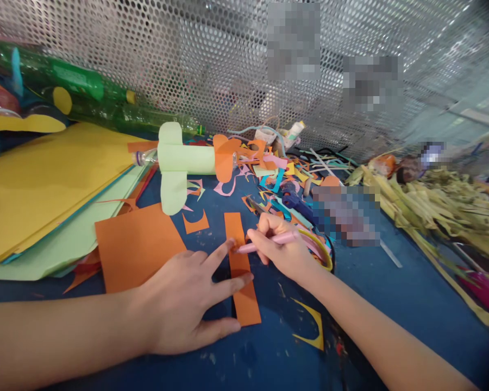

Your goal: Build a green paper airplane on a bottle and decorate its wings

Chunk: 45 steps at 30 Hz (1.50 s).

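The left hand, spread wide, presses the orange paper strip on the worktop; the right hand pinches a pink pen, which could skid if the strip slips

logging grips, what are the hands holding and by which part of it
The right hand holds a pink pen by its lower barrel, behind the tip. The left hand rests on an orange paper strip, gripping nothing.
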Each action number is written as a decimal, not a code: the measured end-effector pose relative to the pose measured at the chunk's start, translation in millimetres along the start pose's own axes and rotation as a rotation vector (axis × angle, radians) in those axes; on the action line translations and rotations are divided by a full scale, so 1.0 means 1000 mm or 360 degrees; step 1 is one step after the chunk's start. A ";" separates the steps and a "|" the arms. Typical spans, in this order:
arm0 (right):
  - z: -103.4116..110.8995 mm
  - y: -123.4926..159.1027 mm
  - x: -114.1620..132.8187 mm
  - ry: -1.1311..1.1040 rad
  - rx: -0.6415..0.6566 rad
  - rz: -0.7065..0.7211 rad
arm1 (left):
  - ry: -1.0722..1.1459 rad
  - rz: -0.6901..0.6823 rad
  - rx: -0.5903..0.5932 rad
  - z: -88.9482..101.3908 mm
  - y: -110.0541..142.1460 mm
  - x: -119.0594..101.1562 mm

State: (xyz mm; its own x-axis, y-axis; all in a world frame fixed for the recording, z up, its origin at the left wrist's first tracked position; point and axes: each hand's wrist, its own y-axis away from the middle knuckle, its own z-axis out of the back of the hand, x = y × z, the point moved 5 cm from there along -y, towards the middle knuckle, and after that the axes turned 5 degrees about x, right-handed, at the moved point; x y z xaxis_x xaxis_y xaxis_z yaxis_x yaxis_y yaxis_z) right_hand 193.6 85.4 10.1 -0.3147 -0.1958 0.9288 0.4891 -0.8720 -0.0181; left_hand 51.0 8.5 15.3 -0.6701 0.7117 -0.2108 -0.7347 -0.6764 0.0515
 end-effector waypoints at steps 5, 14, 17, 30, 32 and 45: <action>-0.001 0.000 -0.001 0.0005 0.0075 -0.0023 | -0.0014 -0.0031 -0.0040 0.000 0.001 0.000; -0.002 0.000 -0.001 -0.0027 0.0120 -0.0084 | 0.0020 -0.0015 0.0050 0.000 0.000 0.000; -0.001 0.000 -0.003 -0.0050 0.0120 -0.0112 | 0.0024 -0.0024 0.0051 0.001 0.000 0.000; 0.011 0.003 -0.001 0.0094 -0.0159 -0.0128 | -0.0057 0.0026 0.0046 -0.001 0.000 -0.001; 0.013 0.003 -0.003 0.0075 -0.0197 -0.0148 | -0.0073 0.0071 0.0065 -0.001 0.000 -0.001; 0.016 0.001 0.001 0.0245 -0.0287 0.0015 | -0.0103 0.0093 0.0113 0.000 -0.001 -0.003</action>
State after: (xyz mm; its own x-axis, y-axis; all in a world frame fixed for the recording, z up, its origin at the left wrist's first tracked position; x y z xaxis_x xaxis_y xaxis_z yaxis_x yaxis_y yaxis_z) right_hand 206.4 91.8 16.5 -0.4378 -0.2583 0.8612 0.3436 -0.9332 -0.1053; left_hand 53.9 7.5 15.9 -0.7158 0.6837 -0.1422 -0.6982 -0.7037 0.1314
